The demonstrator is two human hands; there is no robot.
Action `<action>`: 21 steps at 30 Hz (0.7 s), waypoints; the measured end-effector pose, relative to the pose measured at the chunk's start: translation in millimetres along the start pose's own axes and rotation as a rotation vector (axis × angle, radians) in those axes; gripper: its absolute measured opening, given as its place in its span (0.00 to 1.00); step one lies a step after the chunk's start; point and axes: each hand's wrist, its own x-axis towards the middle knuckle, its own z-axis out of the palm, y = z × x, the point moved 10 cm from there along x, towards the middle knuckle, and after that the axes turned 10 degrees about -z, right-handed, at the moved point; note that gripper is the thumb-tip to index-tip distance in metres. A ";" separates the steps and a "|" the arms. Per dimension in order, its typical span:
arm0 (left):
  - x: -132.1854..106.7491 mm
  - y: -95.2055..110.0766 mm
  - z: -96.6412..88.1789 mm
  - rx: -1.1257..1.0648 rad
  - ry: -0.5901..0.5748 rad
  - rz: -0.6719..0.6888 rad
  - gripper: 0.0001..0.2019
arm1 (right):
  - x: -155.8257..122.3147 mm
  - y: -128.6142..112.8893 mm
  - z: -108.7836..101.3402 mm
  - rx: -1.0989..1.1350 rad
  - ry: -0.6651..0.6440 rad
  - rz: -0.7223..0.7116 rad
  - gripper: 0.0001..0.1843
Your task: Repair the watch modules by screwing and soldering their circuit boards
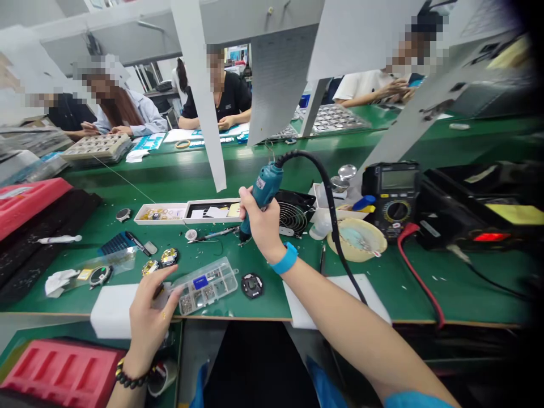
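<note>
My right hand (263,224) is closed around a teal electric screwdriver (267,184), its tip pointing down above the green bench and a black cable running from its top. My left hand (153,306) has thumb and forefinger apart at the left end of a clear compartment box (208,286) of small screws. A small dark part shows partly behind its fingers; whether they touch it I cannot tell. Two round watch modules (170,256) with gold-coloured parts lie just beyond my left hand. A black round part (252,285) lies right of the box.
White trays (164,221) of small parts stand behind. At right are a cream bowl (361,238), a multimeter (395,192) and a black device with a red display (488,226). A watch (101,276) lies left; a red foam tray (63,374) sits below. Several people sit opposite.
</note>
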 end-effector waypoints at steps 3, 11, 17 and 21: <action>-6.8 6.6 -7.3 0.017 0.081 0.056 0.12 | 0.9 2.9 -1.8 0.030 0.013 0.028 0.22; -2.4 -21.0 3.6 -0.077 0.001 -0.210 0.13 | 4.4 -6.0 -5.7 0.111 0.034 0.018 0.19; 13.3 -5.8 6.3 -0.142 0.066 -0.165 0.19 | 6.2 -13.8 -8.3 0.102 0.034 0.008 0.20; 15.1 6.8 6.2 -0.098 0.098 -0.063 0.14 | 8.0 -24.4 -10.7 0.109 0.049 -0.012 0.19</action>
